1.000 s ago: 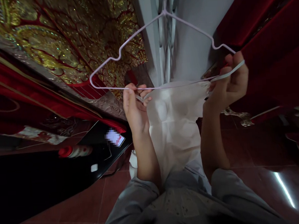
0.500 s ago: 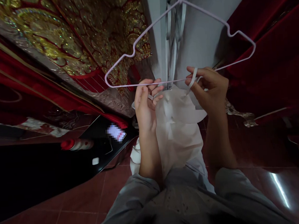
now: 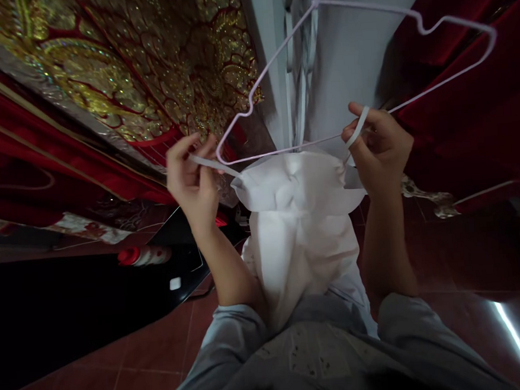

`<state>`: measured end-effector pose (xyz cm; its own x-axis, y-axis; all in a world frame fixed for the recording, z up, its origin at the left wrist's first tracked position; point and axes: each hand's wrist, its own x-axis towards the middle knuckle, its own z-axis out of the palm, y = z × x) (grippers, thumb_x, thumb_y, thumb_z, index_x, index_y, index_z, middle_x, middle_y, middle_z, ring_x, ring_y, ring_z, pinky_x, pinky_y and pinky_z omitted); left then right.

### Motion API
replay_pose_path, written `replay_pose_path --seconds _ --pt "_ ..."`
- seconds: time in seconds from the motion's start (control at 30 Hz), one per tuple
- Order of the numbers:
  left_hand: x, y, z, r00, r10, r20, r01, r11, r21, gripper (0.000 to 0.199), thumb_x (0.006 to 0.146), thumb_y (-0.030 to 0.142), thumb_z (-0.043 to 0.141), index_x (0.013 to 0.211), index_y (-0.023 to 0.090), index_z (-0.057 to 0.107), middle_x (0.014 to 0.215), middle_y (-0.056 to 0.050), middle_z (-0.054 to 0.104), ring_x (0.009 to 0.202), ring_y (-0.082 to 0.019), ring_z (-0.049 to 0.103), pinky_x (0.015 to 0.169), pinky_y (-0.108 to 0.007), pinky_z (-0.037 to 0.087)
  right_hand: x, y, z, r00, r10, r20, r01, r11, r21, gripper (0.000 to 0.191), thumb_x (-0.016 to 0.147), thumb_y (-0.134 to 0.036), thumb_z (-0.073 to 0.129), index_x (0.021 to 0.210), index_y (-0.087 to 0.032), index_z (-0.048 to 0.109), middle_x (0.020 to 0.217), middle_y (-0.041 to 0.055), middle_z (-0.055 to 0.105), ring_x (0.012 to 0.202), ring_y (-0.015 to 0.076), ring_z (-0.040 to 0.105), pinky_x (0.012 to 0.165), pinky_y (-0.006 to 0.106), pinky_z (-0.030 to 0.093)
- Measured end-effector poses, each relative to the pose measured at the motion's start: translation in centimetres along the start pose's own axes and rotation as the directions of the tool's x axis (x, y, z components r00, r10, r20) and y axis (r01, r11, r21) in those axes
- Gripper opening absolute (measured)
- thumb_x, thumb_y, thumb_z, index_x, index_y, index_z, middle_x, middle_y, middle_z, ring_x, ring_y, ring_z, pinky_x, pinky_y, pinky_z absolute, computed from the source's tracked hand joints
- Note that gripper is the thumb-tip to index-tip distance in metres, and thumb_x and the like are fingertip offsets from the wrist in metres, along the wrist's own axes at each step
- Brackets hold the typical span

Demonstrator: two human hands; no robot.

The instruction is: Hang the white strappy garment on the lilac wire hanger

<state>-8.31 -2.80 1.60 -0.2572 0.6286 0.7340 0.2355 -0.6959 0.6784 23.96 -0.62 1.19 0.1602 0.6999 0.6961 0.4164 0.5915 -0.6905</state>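
Observation:
A white garment (image 3: 298, 234) hangs in front of me, just below a pale pink wire hanger (image 3: 316, 2). Left of the hanger's lower corner, my left hand (image 3: 192, 188) is closed on a thin white strap (image 3: 216, 164), drawn taut from the garment's top left. My right hand (image 3: 381, 151) has the other white strap (image 3: 358, 127) looped across its thumb and index finger. The hanger's bottom bar passes behind that hand, and I cannot tell whether they touch. Tilted, the hanger has its right end higher than its left.
Gold-sequined red clothing (image 3: 188, 63) hangs at the left, and dark red fabric (image 3: 473, 126) at the right. A grey metal folding lattice (image 3: 307, 67) stands behind the hanger. On the black table (image 3: 72, 315) lie a red-capped bottle (image 3: 144, 255) and a small white case (image 3: 175, 283).
My left hand has moved left from the hanger's bottom bar and now pulls a strap outward. The right hand has shifted slightly right with its strap. The hanger has swung and tilted.

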Motion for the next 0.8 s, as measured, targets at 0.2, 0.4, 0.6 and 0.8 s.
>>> replay_pose_path --seconds 0.2,0.4,0.6,0.8 --pt "0.8 2.6 -0.1 0.949 -0.279 -0.146 0.255 0.953 -0.163 0.065 0.082 0.030 0.104 0.129 0.029 0.060 0.138 0.003 0.069 0.141 -0.035 0.069 0.109 -0.044 0.061 -0.3 -0.3 0.2 0.994 0.075 0.074 -0.079 0.996 0.046 0.047 0.093 -0.053 0.078 0.136 -0.034 0.075 0.109 0.0026 0.073 0.061 0.0094 0.048 0.053 0.028 0.042" --pt "5.4 2.1 2.6 0.916 -0.398 0.058 0.402 0.901 -0.166 0.093 0.062 0.039 0.114 0.133 0.033 0.054 0.121 0.005 0.071 0.135 -0.029 0.070 0.101 -0.038 0.063 -0.6 -1.5 0.4 0.991 0.075 0.112 -0.090 0.987 0.133 0.044 0.092 -0.047 0.078 0.134 -0.035 0.078 0.110 0.0009 0.077 0.056 0.0067 0.041 0.051 0.027 0.033" --pt "8.9 2.3 4.8 0.990 0.097 0.103 -0.088 0.992 -0.089 0.046 0.085 0.033 0.089 0.124 0.032 0.066 0.141 0.005 0.063 0.081 -0.012 0.072 0.079 -0.032 0.066 -0.6 -1.9 0.1 0.989 0.086 0.124 -0.094 0.993 0.065 0.046 0.092 -0.053 0.077 0.134 -0.035 0.079 0.108 0.0017 0.077 0.057 0.0075 0.041 0.052 0.027 0.037" --pt "4.3 -0.5 4.4 0.876 -0.230 -0.423 0.170 0.970 -0.176 0.008 0.101 0.016 0.069 0.103 0.022 0.064 0.084 0.002 0.071 0.075 -0.013 0.068 0.066 -0.029 0.050 -0.8 -1.6 0.5 0.991 0.070 0.113 -0.078 0.995 0.062 0.044 0.093 -0.049 0.077 0.136 -0.037 0.078 0.108 0.0017 0.077 0.057 0.0081 0.041 0.051 0.027 0.037"
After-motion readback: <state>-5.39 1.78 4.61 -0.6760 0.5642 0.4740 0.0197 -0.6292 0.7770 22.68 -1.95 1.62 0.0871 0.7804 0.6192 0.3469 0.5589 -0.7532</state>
